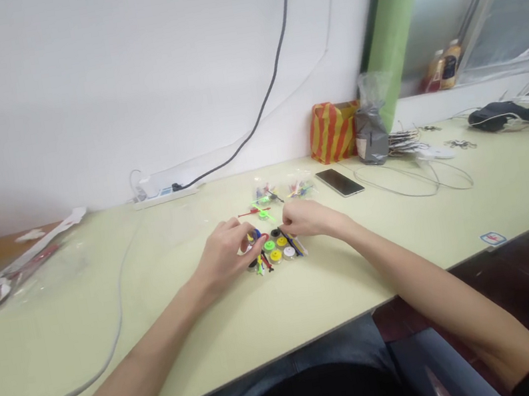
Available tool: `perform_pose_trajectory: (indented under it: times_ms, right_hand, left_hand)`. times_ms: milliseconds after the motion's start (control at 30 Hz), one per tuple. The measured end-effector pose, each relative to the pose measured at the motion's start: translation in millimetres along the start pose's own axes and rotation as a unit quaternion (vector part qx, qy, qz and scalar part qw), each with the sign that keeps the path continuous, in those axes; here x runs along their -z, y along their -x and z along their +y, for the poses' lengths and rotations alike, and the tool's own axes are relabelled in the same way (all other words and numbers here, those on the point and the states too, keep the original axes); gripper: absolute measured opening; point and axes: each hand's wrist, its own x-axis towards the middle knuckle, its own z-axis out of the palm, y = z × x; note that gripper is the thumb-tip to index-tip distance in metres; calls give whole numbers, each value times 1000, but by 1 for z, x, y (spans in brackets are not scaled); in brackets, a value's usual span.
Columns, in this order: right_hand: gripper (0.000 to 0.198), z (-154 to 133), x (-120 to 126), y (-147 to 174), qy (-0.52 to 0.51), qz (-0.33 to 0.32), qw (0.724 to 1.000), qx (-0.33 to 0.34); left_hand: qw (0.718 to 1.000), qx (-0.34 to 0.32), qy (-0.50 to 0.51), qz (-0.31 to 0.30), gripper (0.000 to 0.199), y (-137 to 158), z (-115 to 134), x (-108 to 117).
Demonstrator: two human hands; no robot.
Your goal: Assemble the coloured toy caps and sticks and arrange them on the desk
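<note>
Small round plastic pieces in several colours sit close together on the table between my hands, among them a green one (269, 246), a yellow one (275, 256) and a white one (289, 252). My left hand (225, 250) is at their left side, thumb and fingers curled in beside a red round piece (264, 238); its exact hold is hidden. On the right, my right hand (309, 217) is closed, fingertips beside a black round piece (275, 233) and some thin dark sticks (293, 242). What it pinches is too small to tell. A green propeller-like piece (263, 212) lies just beyond.
Clear bags of coloured parts (300, 188) lie behind. A phone (340, 182), a striped bag (333, 132) and a grey bag (371, 133) stand or lie back right. A power strip (167, 194) is by the wall. A pale cable (115, 338) crosses the table's left.
</note>
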Motion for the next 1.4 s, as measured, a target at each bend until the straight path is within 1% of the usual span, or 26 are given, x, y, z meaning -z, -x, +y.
perform_pose_trajectory:
  times_ms: [67,100,167,200,267,333,400,467,600,667,700,733,767,800,833,867,900,933,967,1000,1033,1067,1100,1133,1267,1400]
  right_hand:
    - [29,-1,2,2,-19,35,999,0]
    - [31,-2,3,3,-45,57,997,11]
    - [32,-4,6,6,-139,74,986,61]
    - [32,-6,7,7,-202,62,973,96]
    - [32,-10,9,9,-323,20,933,159]
    - [33,-13,8,9,-405,-2,894,190]
    - [36,-16,4,8,-452,7,872,190]
    - [38,-19,-2,5,-482,13,858,177]
    - [42,-27,-14,-1,-543,-7,824,164]
    - [44,-31,-15,-1,-566,-14,807,170]
    - [44,-31,-13,-1,-570,-12,803,172]
    - [44,-30,-9,-1,-564,-5,807,173]
    - [41,-27,-5,0,-546,10,820,172]
    - [37,-22,1,1,-513,35,841,169]
    - [30,-15,7,3,-462,66,870,159]
    - [21,-6,13,4,-391,101,904,143]
    - [12,3,18,5,-301,132,938,112]
    - [7,12,22,5,-204,145,966,69]
    - [8,20,24,5,-118,131,984,29]
    - [10,27,24,4,-50,96,994,-3]
    - [11,32,23,3,-3,54,998,-26]
    - [10,35,21,2,22,13,999,-39]
    - [8,37,19,0,33,-16,998,-44]
    - [6,38,16,-1,36,-30,998,-45]
    - [3,32,12,-2,9,-31,999,-21]
    - [11,25,14,0,-14,-36,999,-9]
  left_hand:
    - [1000,-2,-2,-1,27,0,0,0]
    - [1000,-4,-4,-2,28,0,0,-1]
    - [1000,-4,-8,-2,30,0,-1,-1]
    - [1000,-1,-10,-2,31,1,-1,-1]
    - [1000,13,-11,-1,33,1,-3,-2]
    - [1000,26,-12,0,35,3,-6,-3]
    - [999,32,-12,3,38,4,-9,-4]
    - [999,34,-11,7,42,5,-11,-3]
    - [1000,21,1,6,47,6,-11,0]
    - [1000,8,1,5,48,6,-10,2]
    - [1000,5,0,9,46,6,-8,3]
    - [1000,8,-1,15,43,5,-7,3]
    - [1000,17,-3,21,40,5,-5,4]
    - [999,30,-3,25,39,5,-3,4]
    - [999,46,-2,26,41,5,-2,4]
    - [998,63,1,23,43,5,0,4]
    - [997,75,4,18,44,5,2,4]
    - [996,83,8,13,43,5,4,4]
    - [996,87,11,11,41,6,5,4]
    - [996,88,13,10,40,6,6,4]
    - [996,88,13,11,40,6,7,4]
    - [996,87,13,12,40,6,8,4]
    - [996,85,13,12,40,6,8,4]
    - [996,84,14,12,39,6,9,4]
    - [997,80,19,8,38,6,8,4]
    - [997,80,17,-9,39,7,6,3]
